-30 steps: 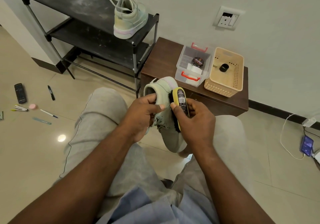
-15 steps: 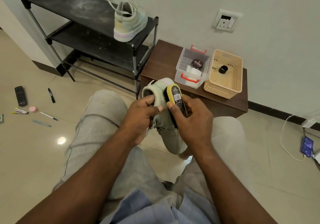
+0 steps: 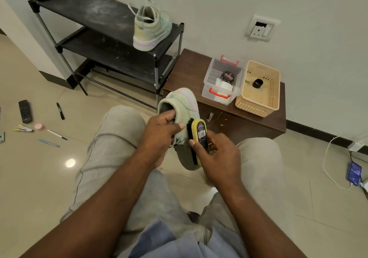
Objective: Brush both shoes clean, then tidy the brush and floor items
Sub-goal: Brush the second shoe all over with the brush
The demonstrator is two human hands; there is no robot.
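I sit with a pale green shoe [image 3: 182, 106] held between my knees, heel up and toe pointing down. My left hand [image 3: 159, 133] grips it at the collar, fingers inside the opening. My right hand [image 3: 216, 158] holds a yellow-backed brush [image 3: 200, 135] with black bristles pressed against the shoe's right side. The matching shoe [image 3: 151, 27] stands on the top shelf of a black shoe rack [image 3: 83, 10]. On the floor at left lie a remote [image 3: 25, 111], a black marker [image 3: 60, 110], a pen [image 3: 56, 134], a pink round item [image 3: 38, 126] and other small things.
A low brown cabinet [image 3: 189, 72] stands by the wall. On it sit a clear box [image 3: 208, 87] with a polish tin [image 3: 228, 76] and a beige basket [image 3: 256, 106]. A phone [image 3: 354, 173] charges on the floor at right, with a white cable [image 3: 326, 158].
The brush has slid down the shoe's side, from near the heel toward the middle. My left hand keeps its grip on the collar.
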